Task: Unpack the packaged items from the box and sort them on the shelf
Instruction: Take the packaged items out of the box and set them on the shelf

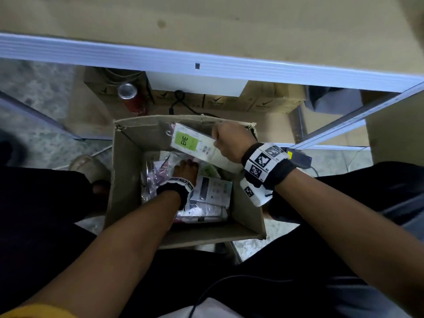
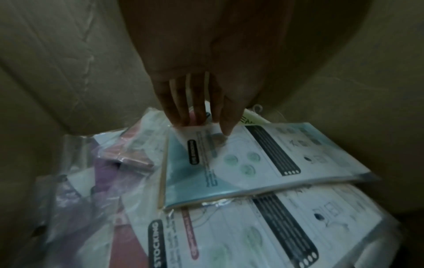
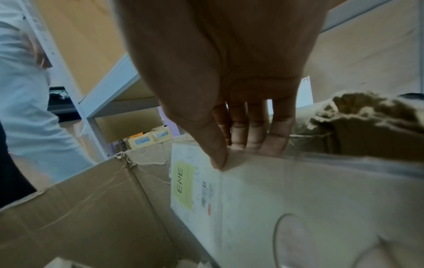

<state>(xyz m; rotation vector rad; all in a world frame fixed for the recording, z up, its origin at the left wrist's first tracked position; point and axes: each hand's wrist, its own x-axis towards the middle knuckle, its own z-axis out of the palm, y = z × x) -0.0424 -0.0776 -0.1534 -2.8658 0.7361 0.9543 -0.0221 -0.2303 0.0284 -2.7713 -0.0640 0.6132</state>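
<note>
While the right hand (image 1: 229, 143) has a flat pkg with a green label (image 1: 195, 143) lifted up near the box's far rim, the left hand (image 1: 185, 169) is down inside the cardboard box (image 1: 128, 171), working the pile. Right thumb is on the near face of the pkg and the other fingers (image 3: 254, 137) sit behind its top edge, so it's a pinch along one edge w/ the rest of the pkg hanging below the fingers; prob. held that way to keep it clear of the box while the other hand digs.

Left fingers (image 2: 183, 108) are straight, close together, tips pressing on the far edge of a teal-and-white pkg (image 2: 252, 163). No curl round it that I can see, so it looks like a press or a feel for an edge to lift, not a grip yet.

Box contents: under and nearer the wrist than those fingertips, a second printed pkg marked "STOCKING" (image 2: 229, 235); to the little-finger side, loose clear bags w/ pink and purple stuff (image 2: 103, 172). Another green-labelled pkg (image 2: 249, 120) pokes out just past the thumb. Box is far from emptied.

The shelf board (image 1: 206, 31) is beyond both hands, above the box, w/ its white edge (image 1: 206, 65) facing us. No pkg in sight on the part of it that shows.
</note>
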